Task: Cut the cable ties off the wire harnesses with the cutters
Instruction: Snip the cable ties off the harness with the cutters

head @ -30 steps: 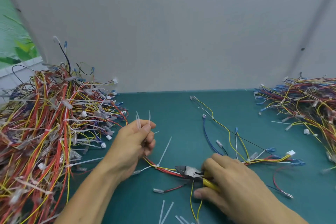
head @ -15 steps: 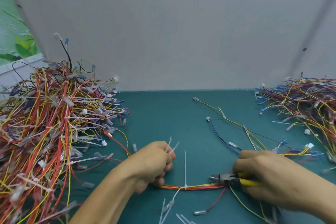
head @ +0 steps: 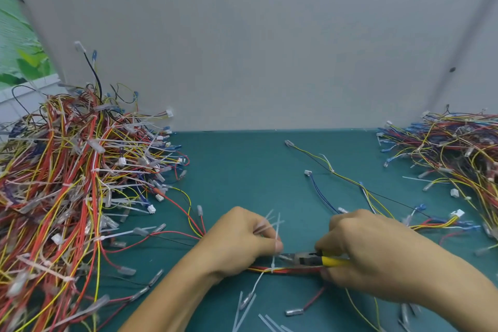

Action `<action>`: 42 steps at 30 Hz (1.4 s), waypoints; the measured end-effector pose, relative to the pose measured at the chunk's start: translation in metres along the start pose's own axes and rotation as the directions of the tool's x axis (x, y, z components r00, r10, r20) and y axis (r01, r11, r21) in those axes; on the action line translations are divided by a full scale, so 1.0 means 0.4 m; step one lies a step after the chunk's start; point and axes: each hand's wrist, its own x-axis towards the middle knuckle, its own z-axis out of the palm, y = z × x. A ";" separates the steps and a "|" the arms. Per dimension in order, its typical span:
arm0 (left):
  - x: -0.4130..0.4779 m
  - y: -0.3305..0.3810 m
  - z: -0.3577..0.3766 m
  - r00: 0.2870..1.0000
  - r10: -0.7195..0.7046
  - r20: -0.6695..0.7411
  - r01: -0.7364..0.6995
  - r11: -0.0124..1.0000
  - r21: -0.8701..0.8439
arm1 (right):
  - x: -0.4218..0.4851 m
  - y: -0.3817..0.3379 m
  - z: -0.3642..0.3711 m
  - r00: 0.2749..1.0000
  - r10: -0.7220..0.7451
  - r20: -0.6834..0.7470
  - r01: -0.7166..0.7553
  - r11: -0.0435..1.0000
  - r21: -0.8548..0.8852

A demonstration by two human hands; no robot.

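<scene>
Bottom centre: cut tie scraps [head: 244,307] lying on the green mat [head: 242,170]. Just above, we're working one wire harness [head: 291,269], lying flat low centre between both hands. Left hand [head: 237,242] is clenching a bunch of loose ties and pinching the tail of the cable tie [head: 273,268] round the bundle. Right hand [head: 372,256] is gripping the yellow-handled cutters [head: 307,259], nose just beside that tie. Wires are looking floppy and light, the tie thin and springy, so we're judging the tail the best hold. Further up: big harness pile [head: 67,183] left, second pile [head: 458,148] right.
</scene>
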 end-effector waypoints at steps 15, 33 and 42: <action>-0.006 0.001 -0.008 0.999 -0.049 0.004 0.048 0.950 -0.308 | 0.003 -0.011 0.021 0.999 0.020 -0.050 -0.021 1.000 -0.021; -0.008 0.003 -0.009 0.999 -0.048 0.006 0.047 0.944 -0.325 | 0.007 -0.021 0.035 0.996 0.001 -0.089 -0.005 0.999 -0.045; -0.009 0.003 -0.008 0.998 -0.062 0.001 0.059 0.936 -0.348 | 0.011 -0.023 0.045 0.995 -0.022 -0.096 0.013 0.995 -0.095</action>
